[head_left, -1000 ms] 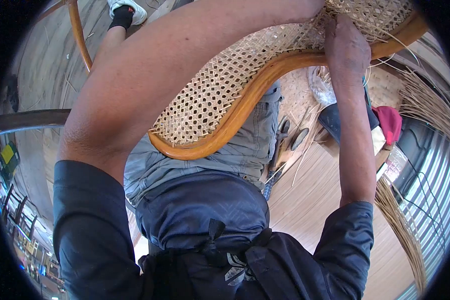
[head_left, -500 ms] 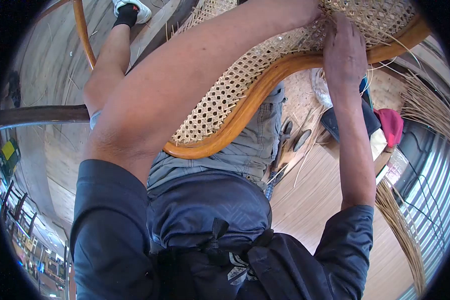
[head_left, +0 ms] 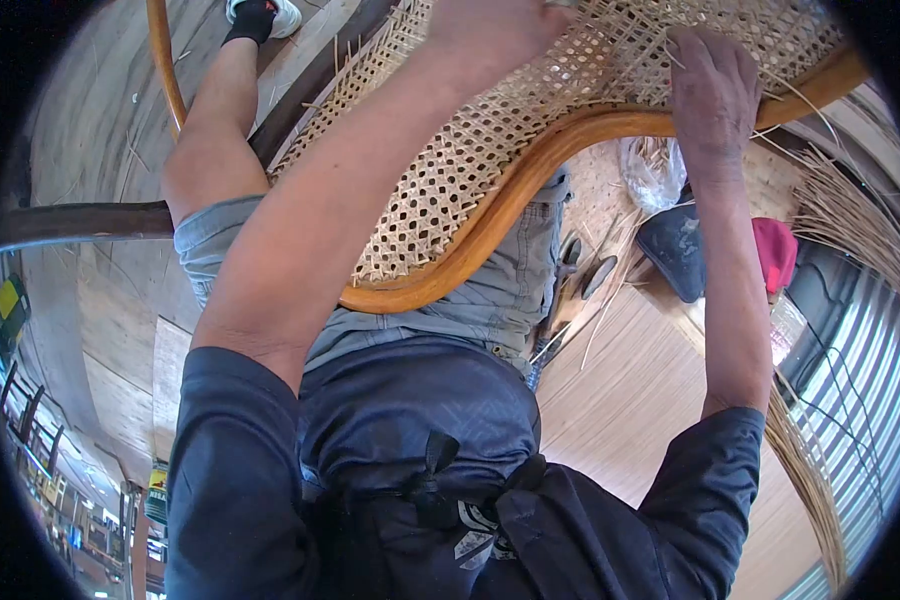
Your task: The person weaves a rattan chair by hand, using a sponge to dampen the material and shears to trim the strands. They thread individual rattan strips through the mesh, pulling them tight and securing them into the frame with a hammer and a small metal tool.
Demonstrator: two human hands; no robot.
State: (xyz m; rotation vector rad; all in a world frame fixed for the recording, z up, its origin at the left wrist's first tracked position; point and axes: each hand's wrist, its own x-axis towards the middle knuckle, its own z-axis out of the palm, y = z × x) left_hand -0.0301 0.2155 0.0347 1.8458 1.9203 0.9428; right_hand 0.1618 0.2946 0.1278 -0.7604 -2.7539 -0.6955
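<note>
A woven cane panel (head_left: 420, 220) with open holes lies over my lap, edged by a curved, glossy wooden frame (head_left: 530, 165). My left hand (head_left: 500, 40) is closed above the weave at the top edge of the view. Its fingertips are partly cut off, and I cannot tell what is in them. On the panel's right part, my right hand (head_left: 718, 95) rests with fingers bent down against the weave, its wrist crossing the wooden frame. A thin cane strand (head_left: 674, 52) shows at its fingertips.
A clear plastic bag (head_left: 652, 175), a dark cap (head_left: 673, 252) and a red cloth item (head_left: 774, 252) lie below my right forearm. Bundles of cane (head_left: 855, 215) are at the right. Dark-handled tools (head_left: 598, 278) lie beside my leg. A dark wooden bar (head_left: 80, 226) extends at left.
My left hand has moved left, away from my right hand, uncovering more weave. My right hand has shifted slightly right and down. The panel has stayed nearly in place.
</note>
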